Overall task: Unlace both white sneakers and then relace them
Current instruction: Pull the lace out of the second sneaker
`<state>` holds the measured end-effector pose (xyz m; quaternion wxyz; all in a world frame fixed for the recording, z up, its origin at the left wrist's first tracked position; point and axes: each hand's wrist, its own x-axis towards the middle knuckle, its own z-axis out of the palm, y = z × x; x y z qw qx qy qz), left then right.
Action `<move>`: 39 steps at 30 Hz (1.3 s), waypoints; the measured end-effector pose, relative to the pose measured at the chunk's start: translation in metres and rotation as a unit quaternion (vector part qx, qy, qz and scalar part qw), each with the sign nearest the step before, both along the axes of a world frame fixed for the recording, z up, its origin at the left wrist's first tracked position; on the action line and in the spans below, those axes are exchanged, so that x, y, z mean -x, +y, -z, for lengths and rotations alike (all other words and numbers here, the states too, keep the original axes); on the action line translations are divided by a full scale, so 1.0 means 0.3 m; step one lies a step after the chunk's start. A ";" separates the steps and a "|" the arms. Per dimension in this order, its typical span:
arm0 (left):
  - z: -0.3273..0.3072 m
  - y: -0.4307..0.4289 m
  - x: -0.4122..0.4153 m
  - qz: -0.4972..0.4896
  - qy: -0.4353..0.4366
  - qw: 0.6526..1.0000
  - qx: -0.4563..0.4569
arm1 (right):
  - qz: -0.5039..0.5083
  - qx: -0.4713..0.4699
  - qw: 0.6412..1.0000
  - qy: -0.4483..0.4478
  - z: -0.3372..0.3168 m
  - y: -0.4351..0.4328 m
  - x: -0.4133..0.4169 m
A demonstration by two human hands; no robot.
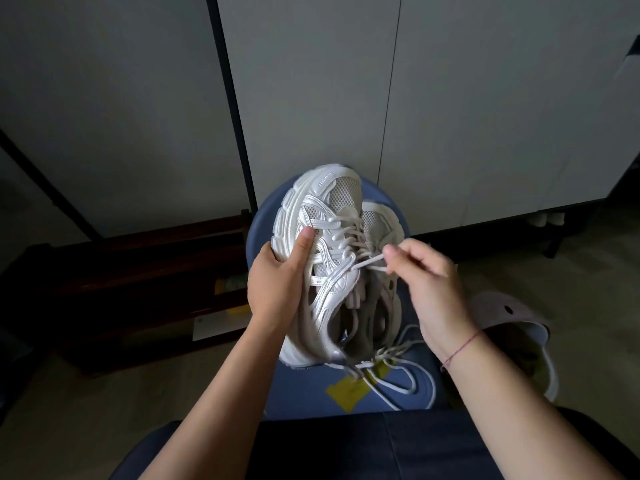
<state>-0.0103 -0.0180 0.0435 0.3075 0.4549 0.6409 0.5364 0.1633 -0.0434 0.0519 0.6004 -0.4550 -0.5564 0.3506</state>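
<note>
On the blue stool (263, 216) in front of the seated person, two white sneakers sit side by side, toes pointing away. The left hand (277, 282) is closed around the outer side of the nearer sneaker (322, 244), thumb (304, 242) pressed on the upper beside the eyelets, fingers wrapped under the sole, tipping the shoe onto its edge. Just right of that hand, the right hand (429, 282) pinches a loop of shoelace (369, 263) between thumb and fingertips at the upper eyelets; the lace is drawn taut across the tongue. The second sneaker (381, 223) lies partly hidden behind the first, beneath the right hand. Below the right wrist, which carries a thin red string bracelet (460, 348), loose lace ends (401, 372) trail over the stool seat and across a yellow tag (346, 393). To the right of that wrist, a pale clog (509, 313) rests on the floor (571, 271).
</note>
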 end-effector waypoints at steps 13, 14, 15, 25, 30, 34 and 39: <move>0.004 -0.014 -0.025 -0.016 0.088 0.996 -0.007 | 0.073 -0.130 0.935 -0.323 0.040 0.016 -0.003; 0.006 -0.014 -0.026 -0.016 0.097 0.995 -0.010 | 0.072 -0.137 0.932 -0.327 0.038 0.014 0.000; 0.006 -0.014 -0.027 -0.016 0.104 0.994 -0.011 | 0.065 -0.138 0.937 -0.313 0.037 0.015 0.000; 0.013 0.002 0.001 -0.018 0.013 1.000 -0.003 | 0.091 0.033 0.991 -0.097 0.044 0.063 -0.095; 0.015 -0.001 -0.008 -0.017 0.047 0.999 -0.005 | 0.070 -0.102 0.946 -0.300 0.035 0.030 -0.035; 0.012 -0.007 -0.018 -0.010 0.083 0.996 -0.016 | 0.051 -0.162 0.918 -0.357 0.030 0.016 -0.001; 0.008 -0.008 -0.008 -0.007 0.055 0.998 -0.029 | 0.095 -0.101 0.980 -0.140 0.002 0.024 -0.043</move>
